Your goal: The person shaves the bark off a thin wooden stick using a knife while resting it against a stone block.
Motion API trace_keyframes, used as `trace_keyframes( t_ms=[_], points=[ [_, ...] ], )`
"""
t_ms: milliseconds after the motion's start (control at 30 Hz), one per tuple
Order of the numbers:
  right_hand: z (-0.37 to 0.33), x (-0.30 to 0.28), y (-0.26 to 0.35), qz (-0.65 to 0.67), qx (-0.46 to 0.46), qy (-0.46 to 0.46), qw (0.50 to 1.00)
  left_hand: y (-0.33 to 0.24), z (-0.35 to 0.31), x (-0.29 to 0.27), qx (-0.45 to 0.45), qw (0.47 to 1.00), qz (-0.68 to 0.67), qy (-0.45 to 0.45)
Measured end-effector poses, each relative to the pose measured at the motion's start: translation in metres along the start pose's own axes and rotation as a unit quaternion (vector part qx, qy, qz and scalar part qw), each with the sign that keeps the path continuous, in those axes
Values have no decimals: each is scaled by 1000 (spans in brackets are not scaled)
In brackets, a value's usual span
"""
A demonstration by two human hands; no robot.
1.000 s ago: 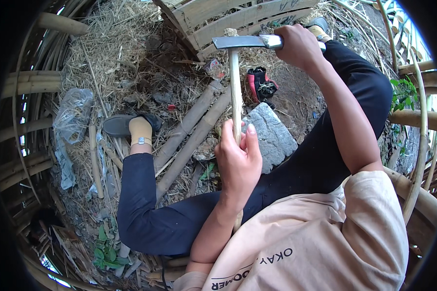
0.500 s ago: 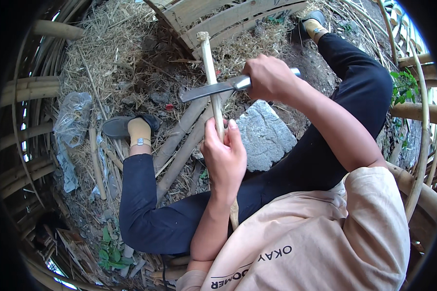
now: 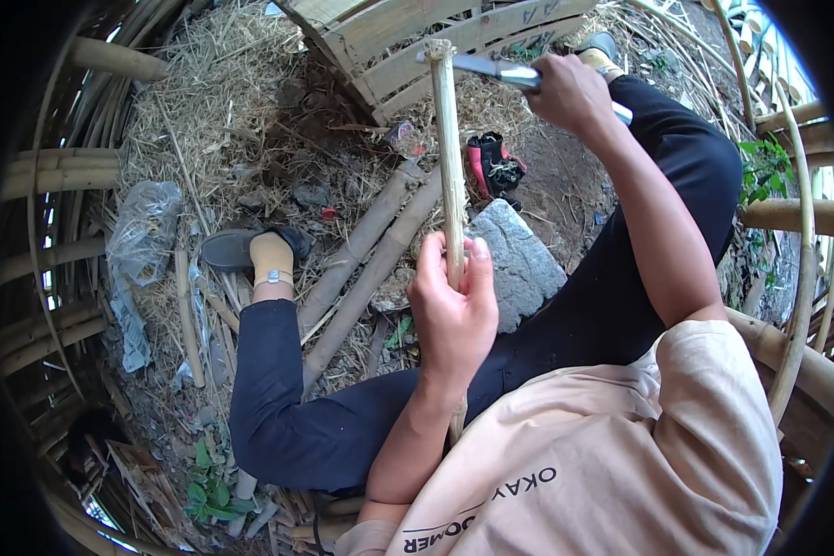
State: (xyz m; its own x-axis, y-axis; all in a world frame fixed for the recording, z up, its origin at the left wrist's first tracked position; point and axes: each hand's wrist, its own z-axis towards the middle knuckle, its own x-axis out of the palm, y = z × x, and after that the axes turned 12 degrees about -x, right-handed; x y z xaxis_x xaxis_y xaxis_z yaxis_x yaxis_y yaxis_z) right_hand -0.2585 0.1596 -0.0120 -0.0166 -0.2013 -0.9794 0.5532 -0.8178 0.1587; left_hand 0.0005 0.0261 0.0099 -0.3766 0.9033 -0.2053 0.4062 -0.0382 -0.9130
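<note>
My left hand (image 3: 456, 310) is closed around a pale, stripped wooden stick (image 3: 449, 157) with a knobby upper end. The stick stands slightly tilted, and its lower end runs back past my wrist toward my lap. In my closed right hand (image 3: 573, 93) is a large metal knife (image 3: 482, 67) with a broad blade and a shiny handle. The blade reaches left to the stick's knobby top; whether it touches the wood I cannot tell.
A flat grey stone (image 3: 514, 264) lies between my legs. Beyond it are a red-and-black item (image 3: 496, 167), two bamboo poles (image 3: 371, 246) and a wooden slatted crate (image 3: 408, 42). A clear plastic bag (image 3: 145, 232) lies left on the straw-strewn ground. Bamboo walls (image 3: 60, 255) stand around me.
My right hand has moved the knife up and away, from the stick's middle to its top end. My left hand and the stick have shifted slightly right, and the stick stands straighter.
</note>
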Motion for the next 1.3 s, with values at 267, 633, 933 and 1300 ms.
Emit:
trace_keyframes(
  t_ms=[267, 633, 933, 1300],
  points=[
    [-6, -8, 21, 52, -14, -7, 999, 6, 17, -25, -10, 998, -63, -30],
    [-12, -14, 23, -34, -78, -50, 995, -1, 12, -20, -62, 991, -115, 32],
    [-15, -21, 26, -52, -152, -166, 973, 26, 18, -6, -42, 992, -85, 77],
    [-18, -43, 16, -29, -76, -123, 989, -10, 27, -51, -101, 972, -214, 5]
  ],
)
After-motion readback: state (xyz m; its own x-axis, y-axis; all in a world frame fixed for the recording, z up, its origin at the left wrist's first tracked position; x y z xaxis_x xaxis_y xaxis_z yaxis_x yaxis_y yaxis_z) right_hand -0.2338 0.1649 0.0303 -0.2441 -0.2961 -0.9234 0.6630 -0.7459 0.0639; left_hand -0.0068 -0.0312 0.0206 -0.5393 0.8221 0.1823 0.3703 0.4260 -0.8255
